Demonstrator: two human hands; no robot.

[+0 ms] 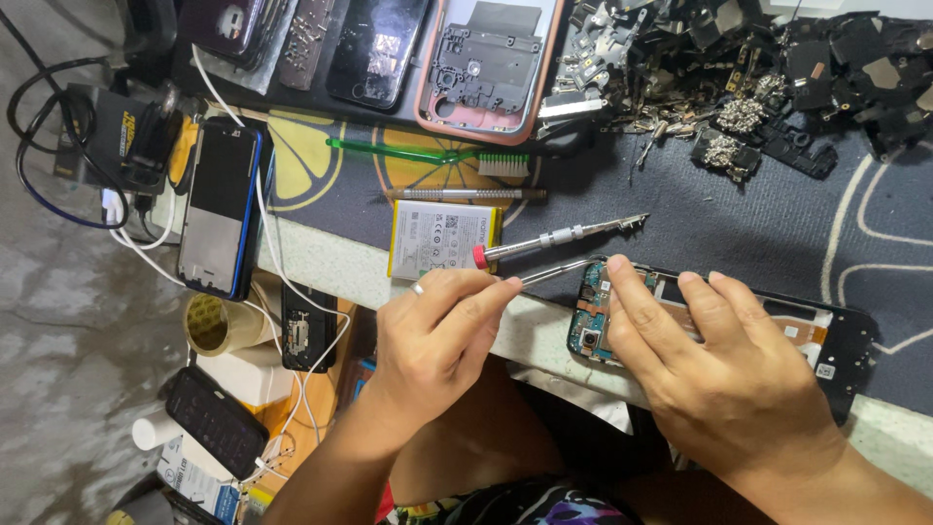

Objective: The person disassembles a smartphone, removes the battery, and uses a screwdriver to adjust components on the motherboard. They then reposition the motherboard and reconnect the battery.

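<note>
Metal tweezers are being pinched between thumb and forefinger of the left hand, tips heading for the blue circuit board of the opened phone. Right hand is pressing flat on it, fingers together, pinning it at the table edge. Judgement: keep that pressure and go in shallow; red-capped screwdriver and battery are lying just behind.
</note>
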